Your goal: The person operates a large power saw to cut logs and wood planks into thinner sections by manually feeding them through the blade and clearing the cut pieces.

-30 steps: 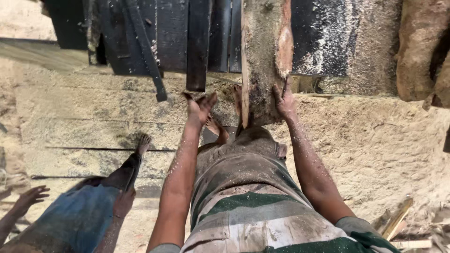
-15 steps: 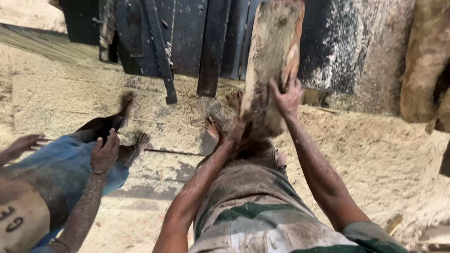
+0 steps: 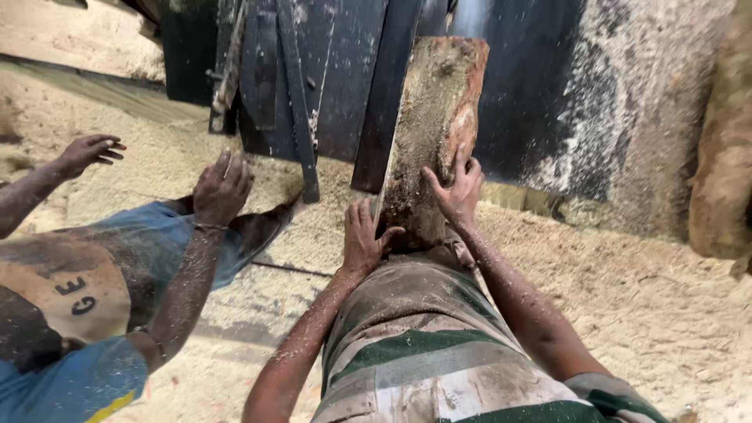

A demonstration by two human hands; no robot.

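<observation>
- Across the whole floor lay a thick bed of pale sawdust, heaped against everything and dusting every arm in sight.
- Behind it stood the dark metal machine, its black panels and struts streaked with the same dust on the right side.
- At the far right edge leaned a rough brown log, well apart from the work.
- At the left a co-worker in blue clothing crouched beside the person, one hand raised with loosely bent fingers, the other hand further left, fingers spread above the sawdust; neither touched the timber.
- In the middle stood the wooden slab, long and bark-edged, reddish along its right side, its near end against the person's lap and its far end reaching up against the machine's panels.
- The person's striped shorts, green and grey and caked with dust, filled the bottom centre.
- The right hand lay flat on the slab's right face, fingers spread wide and pressing, gripping nothing.
- The left hand rested at the slab's lower left edge, palm down, fingers together and thumb hooked toward the wood, touching it rather than closed round it.
</observation>
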